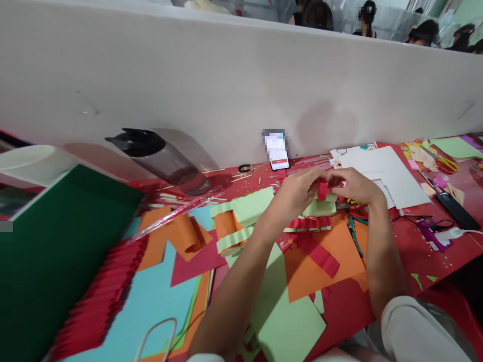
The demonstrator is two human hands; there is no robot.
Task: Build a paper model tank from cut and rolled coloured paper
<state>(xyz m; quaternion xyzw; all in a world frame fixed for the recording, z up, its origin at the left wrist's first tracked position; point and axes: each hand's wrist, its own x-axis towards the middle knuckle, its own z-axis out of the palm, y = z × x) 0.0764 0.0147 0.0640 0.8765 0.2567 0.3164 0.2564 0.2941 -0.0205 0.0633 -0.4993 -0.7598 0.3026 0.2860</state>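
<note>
My left hand (302,185) and my right hand (349,183) meet near the table's back, fingers bent into pinches. Between them is a small folded red paper piece (323,191), which both hands appear to grip; several fingertips are hidden. Just under the hands sits a light green paper craft piece (317,208) with a pleated red paper strip (309,224) along its lower side. Left of my left forearm lies another craft piece of green pleated edging around an orange paper roll (227,224). A flat red paper strip (320,256) rests on orange paper (302,281) below the hands.
A lit phone (278,151) leans on the white partition (226,90). At left stand a dark bottle (166,161) and a green board (68,251) beside pleated red paper (109,296). Teal-handled scissors (353,234), white sheets (396,176) and a black phone (456,210) lie to the right.
</note>
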